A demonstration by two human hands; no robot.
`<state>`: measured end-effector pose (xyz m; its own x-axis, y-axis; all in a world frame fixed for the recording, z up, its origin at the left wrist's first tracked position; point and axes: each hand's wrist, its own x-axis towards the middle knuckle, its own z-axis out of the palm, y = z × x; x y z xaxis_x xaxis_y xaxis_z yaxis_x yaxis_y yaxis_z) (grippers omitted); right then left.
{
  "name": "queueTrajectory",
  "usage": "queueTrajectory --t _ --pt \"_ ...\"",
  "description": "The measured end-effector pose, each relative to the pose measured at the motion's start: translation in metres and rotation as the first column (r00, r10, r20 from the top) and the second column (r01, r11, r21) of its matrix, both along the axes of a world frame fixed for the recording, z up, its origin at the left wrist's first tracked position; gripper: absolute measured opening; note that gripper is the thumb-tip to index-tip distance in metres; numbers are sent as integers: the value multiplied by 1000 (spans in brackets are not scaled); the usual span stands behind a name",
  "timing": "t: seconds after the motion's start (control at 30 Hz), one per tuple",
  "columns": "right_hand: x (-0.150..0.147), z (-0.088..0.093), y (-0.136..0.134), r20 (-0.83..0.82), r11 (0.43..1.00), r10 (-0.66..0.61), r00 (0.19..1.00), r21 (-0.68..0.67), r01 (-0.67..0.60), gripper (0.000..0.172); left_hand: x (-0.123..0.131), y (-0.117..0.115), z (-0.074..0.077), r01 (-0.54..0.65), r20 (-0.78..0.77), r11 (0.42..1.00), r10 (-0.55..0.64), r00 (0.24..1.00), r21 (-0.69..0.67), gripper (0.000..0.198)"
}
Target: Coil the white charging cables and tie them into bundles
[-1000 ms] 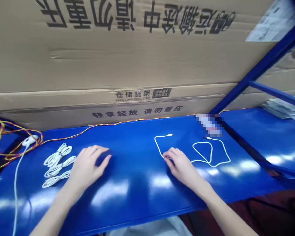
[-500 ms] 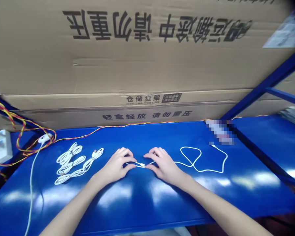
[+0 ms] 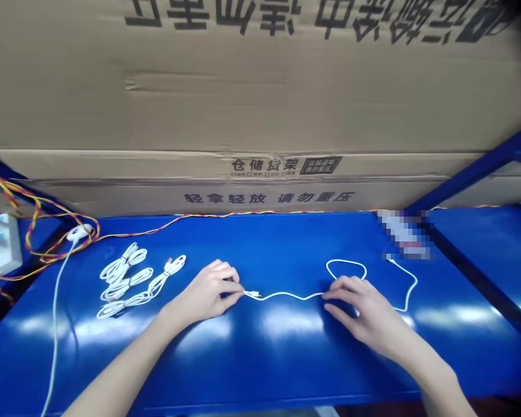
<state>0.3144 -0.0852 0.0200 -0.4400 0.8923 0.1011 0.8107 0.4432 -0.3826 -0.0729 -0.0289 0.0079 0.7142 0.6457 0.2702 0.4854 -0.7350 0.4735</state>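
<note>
A white charging cable (image 3: 286, 294) runs across the blue shelf between my hands. My left hand (image 3: 215, 292) pinches it near one end, with fingers and thumb together; a small plug (image 3: 254, 294) sticks out just right of the fingertips. Farther right, my right hand (image 3: 362, 307) hovers low over the cable. Its index fingertip meets the cable, while the thumb is spread apart below. Beyond this hand the cable forms a loop (image 3: 346, 261), partly covered by the fingers, and ends in another plug (image 3: 389, 259) at the right.
Several tied bundles of white cable (image 3: 128, 284) lie left of my left hand. A white plug-like piece (image 3: 79, 233) with a cord and red-yellow twisted wires (image 3: 39, 200) are at far left. Large cardboard boxes (image 3: 260, 104) stand behind the blue shelf (image 3: 260, 353). A blurred-out item (image 3: 403, 234) lies back right.
My right hand has moved right along the cable, away from my left hand, and more straightened cable shows between them. My left hand has closed its pinch. The view has shifted slightly.
</note>
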Motion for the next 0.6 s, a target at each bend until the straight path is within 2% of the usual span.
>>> queueTrajectory --t 0.1,0.2,0.43,0.6 --pt "-2 -11 0 -51 999 17 999 -33 -19 20 0 0 -1 9 19 1000 -9 1000 8 18" --pt "-17 -18 14 -159 999 25 987 -20 -29 20 1 -1 -2 39 34 999 -39 999 10 17" --pt "-61 -15 53 -289 990 130 948 -21 -142 16 9 -8 -3 60 41 998 -61 997 18 15" --pt "-105 -18 58 -437 982 137 889 -57 -179 23 11 -10 -5 23 61 993 -30 998 114 14"
